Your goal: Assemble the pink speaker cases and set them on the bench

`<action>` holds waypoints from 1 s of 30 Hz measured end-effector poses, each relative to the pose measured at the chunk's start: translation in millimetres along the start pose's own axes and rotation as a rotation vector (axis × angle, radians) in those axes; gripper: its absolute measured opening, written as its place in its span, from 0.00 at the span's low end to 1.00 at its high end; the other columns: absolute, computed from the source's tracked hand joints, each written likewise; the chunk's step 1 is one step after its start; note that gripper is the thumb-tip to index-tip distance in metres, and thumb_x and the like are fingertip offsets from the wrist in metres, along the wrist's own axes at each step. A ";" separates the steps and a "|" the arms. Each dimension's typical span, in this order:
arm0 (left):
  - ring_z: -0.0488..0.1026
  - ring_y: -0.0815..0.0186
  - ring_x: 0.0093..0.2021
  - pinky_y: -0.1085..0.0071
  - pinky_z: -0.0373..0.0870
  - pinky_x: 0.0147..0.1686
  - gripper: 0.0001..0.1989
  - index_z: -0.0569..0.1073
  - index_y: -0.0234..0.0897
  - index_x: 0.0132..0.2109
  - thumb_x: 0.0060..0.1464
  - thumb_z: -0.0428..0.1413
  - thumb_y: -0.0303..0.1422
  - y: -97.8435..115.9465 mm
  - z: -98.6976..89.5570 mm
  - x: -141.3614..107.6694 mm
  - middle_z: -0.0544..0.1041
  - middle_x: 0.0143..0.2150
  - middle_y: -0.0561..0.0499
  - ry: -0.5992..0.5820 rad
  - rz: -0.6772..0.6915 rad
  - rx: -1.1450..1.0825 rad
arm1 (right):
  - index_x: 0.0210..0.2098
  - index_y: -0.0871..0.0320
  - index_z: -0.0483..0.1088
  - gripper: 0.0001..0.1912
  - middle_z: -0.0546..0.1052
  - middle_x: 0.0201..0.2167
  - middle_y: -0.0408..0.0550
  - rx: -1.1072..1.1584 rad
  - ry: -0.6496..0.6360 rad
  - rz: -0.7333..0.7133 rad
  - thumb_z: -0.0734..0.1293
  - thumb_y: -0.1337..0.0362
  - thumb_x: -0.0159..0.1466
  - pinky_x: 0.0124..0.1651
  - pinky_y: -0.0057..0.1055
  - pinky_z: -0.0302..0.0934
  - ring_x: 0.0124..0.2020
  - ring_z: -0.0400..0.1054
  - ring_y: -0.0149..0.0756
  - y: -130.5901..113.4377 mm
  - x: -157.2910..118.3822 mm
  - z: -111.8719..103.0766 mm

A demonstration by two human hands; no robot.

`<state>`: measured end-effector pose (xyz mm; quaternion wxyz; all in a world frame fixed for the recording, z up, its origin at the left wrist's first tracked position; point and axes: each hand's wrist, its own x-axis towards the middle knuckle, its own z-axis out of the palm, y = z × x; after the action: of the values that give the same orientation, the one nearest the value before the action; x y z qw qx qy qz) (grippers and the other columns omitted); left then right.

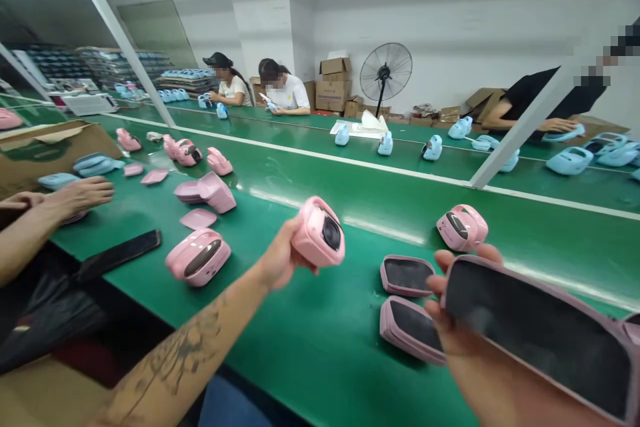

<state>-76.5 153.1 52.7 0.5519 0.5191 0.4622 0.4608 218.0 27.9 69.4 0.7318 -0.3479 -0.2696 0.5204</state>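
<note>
My left hand (281, 255) is closed round a pink handled plastic casing (316, 248), held above the green bench with a round black speaker-like part facing right. In my right hand (473, 370) lies a long dark panel with a pink rim (540, 337), close to the camera, fingers behind its near edge. Between the hands, a pink-rimmed dark panel (407, 273) rests on the bench, and a stack of similar panels (410, 327) sits just nearer. Beyond my right hand stands another pink handled casing (463, 227). One more casing (199, 257) stands left of my left hand.
Pink shell pieces (215, 192) lie on the left of the green bench (320, 340). A co-worker's hand (83, 197) is near blue parts (97, 165) and a cardboard box (55, 153). White metal posts (530, 103) rise from the bench. Other people handle blue casings across it.
</note>
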 end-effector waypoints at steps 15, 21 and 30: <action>0.81 0.44 0.58 0.48 0.84 0.51 0.74 0.28 0.64 0.82 0.49 0.76 0.47 -66.3 50.8 -220.3 0.64 0.78 0.36 -0.200 -0.244 -0.185 | 0.60 0.43 0.78 0.42 0.83 0.60 0.52 0.287 0.127 0.249 0.55 0.24 0.66 0.68 0.61 0.66 0.58 0.80 0.55 82.6 -98.0 23.3; 0.59 0.28 0.77 0.33 0.62 0.73 0.59 0.66 0.39 0.77 0.48 0.65 0.69 -79.9 51.0 -213.0 0.60 0.77 0.30 0.105 0.051 0.438 | 0.53 0.45 0.80 0.40 0.85 0.55 0.51 0.339 0.224 0.260 0.55 0.24 0.66 0.75 0.64 0.59 0.60 0.79 0.56 91.3 -108.7 26.4; 0.75 0.37 0.68 0.50 0.81 0.59 0.53 0.62 0.41 0.78 0.53 0.69 0.58 -75.6 63.2 -211.3 0.73 0.73 0.35 0.099 -0.101 -0.119 | 0.58 0.45 0.79 0.40 0.78 0.67 0.52 0.201 0.024 0.184 0.55 0.25 0.68 0.75 0.66 0.60 0.67 0.74 0.59 79.5 -117.9 16.2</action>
<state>-43.1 -67.8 -14.0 0.5805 0.4381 0.4866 0.4841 123.2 -63.2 12.7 0.7153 -0.3023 -0.1740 0.6055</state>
